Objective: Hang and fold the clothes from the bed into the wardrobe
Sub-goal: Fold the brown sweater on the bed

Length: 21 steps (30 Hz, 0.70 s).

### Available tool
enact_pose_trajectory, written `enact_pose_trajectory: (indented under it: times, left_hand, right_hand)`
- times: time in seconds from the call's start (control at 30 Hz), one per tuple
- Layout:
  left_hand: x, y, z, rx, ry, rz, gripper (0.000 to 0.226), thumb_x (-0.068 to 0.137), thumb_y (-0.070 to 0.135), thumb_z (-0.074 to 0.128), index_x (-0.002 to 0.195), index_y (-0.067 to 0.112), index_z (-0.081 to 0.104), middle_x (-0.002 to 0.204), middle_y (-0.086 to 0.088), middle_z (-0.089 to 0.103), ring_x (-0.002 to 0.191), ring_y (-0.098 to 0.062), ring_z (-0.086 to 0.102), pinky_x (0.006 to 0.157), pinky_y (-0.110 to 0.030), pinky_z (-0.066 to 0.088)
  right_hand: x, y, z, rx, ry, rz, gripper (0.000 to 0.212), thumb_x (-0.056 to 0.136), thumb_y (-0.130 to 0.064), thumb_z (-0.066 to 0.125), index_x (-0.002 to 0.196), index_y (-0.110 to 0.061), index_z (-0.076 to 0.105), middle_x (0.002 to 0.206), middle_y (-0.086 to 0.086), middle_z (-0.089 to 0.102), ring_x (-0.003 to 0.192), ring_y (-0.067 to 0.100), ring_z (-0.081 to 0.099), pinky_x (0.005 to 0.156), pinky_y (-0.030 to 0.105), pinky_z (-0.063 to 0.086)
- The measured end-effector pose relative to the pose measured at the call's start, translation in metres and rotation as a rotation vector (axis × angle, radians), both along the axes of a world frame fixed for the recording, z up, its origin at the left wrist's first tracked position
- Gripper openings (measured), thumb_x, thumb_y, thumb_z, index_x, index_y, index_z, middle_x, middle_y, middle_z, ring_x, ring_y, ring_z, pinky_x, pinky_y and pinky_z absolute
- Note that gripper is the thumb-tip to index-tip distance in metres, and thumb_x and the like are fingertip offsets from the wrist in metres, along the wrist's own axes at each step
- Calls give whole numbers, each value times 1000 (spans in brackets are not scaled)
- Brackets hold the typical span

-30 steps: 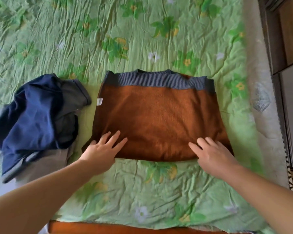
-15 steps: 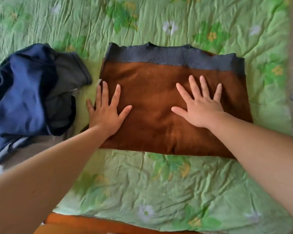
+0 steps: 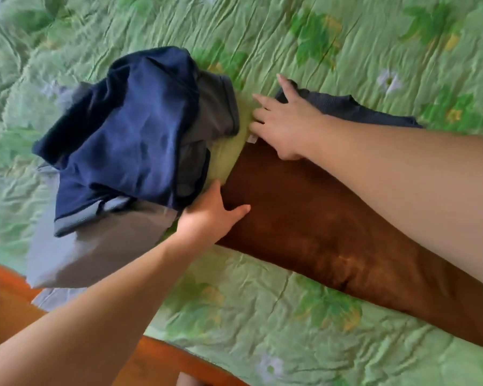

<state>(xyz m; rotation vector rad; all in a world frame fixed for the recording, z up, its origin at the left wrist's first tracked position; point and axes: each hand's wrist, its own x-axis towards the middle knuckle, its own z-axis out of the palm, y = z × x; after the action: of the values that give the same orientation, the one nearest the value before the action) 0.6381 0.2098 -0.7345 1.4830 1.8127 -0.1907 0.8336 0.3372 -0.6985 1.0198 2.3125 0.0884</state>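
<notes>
The bed (image 3: 374,51) carries my folded brown sweater (image 3: 304,227) near its front edge, with the navy and grey clothes pile (image 3: 129,140) just beside it on the left. My worry is that lifting from one side lets the fold sag open, or drags the pile along. My right hand (image 3: 285,126) lies spread and open on the sweater's far left corner; my left hand (image 3: 209,215) cups the near left edge, fingers hidden underneath.
</notes>
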Motion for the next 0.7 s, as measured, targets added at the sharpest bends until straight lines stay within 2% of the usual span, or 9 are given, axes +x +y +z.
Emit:
enact_pose_trajectory:
  times: [0.07, 0.1, 0.17, 0.27, 0.33, 0.4, 0.53, 0.63, 0.7]
  left_hand:
    - [-6, 4, 1, -75, -84, 25, 80, 77, 65, 73, 140, 24, 47, 135, 3, 59, 121, -23, 58, 102, -43, 49]
    - [-8, 4, 3, -105, -130, 35, 74, 77, 61, 75, 137, 24, 51, 131, 5, 61, 117, -21, 61, 100, -41, 51]
    - [-10, 2, 11, -112, -193, 23, 58, 79, 55, 76, 125, 26, 57, 114, 8, 67, 101, -16, 65, 92, -38, 55]
    - [-3, -5, 33, -1, -198, -77, 36, 81, 50, 74, 105, 28, 58, 90, 12, 65, 83, -12, 65, 70, -31, 54]
    - [11, -12, 55, 66, -183, -117, 30, 81, 51, 71, 88, 31, 50, 79, 13, 61, 72, -6, 60, 56, -25, 44]
    - [35, -22, 79, 97, -188, -166, 33, 80, 52, 68, 83, 30, 44, 73, 10, 59, 64, -4, 56, 50, -24, 36]
    - [108, -51, 115, 89, -280, -309, 33, 81, 47, 68, 90, 25, 44, 74, 8, 60, 62, -6, 56, 49, -24, 41]
    - [175, -85, 125, 36, -360, -384, 34, 85, 41, 66, 100, 21, 43, 80, 3, 61, 66, -15, 58, 55, -33, 49]
    - [220, -110, 122, -5, -400, -418, 33, 88, 37, 65, 102, 20, 40, 82, -1, 59, 67, -18, 58, 52, -32, 44]
  right_hand:
    - [-14, 6, 3, -23, -58, 31, 50, 88, -22, 59, 137, -22, 49, 125, 6, 56, 130, 30, 50, 115, 75, 5]
    - [-17, 8, 6, -42, -76, 25, 45, 87, -22, 59, 131, -23, 52, 117, 4, 60, 120, 30, 57, 114, 71, 9]
    - [-18, 10, 15, -96, -117, -18, 34, 85, -19, 61, 118, -27, 59, 104, 1, 64, 105, 27, 63, 111, 62, 20]
    - [-1, 4, 32, -124, -69, -73, 22, 82, -12, 60, 99, -27, 59, 88, -3, 58, 83, 23, 59, 98, 53, 29]
    - [23, -7, 44, -97, 15, -79, 21, 82, -11, 57, 98, -25, 55, 90, -4, 53, 86, 22, 57, 97, 52, 31]
    - [57, -22, 57, -63, 69, -86, 20, 82, -13, 55, 99, -24, 54, 91, -4, 48, 91, 23, 52, 98, 53, 32]
    - [135, -64, 85, 16, 122, -112, 24, 81, -15, 60, 103, -23, 57, 91, -3, 38, 98, 25, 49, 96, 50, 35]
    - [194, -106, 97, 66, 96, -151, 33, 78, -9, 60, 108, -21, 56, 98, 4, 45, 102, 28, 49, 99, 53, 36]
    - [233, -135, 98, 102, 56, -194, 37, 76, -2, 52, 110, -18, 55, 104, 9, 48, 103, 31, 48, 100, 55, 35]
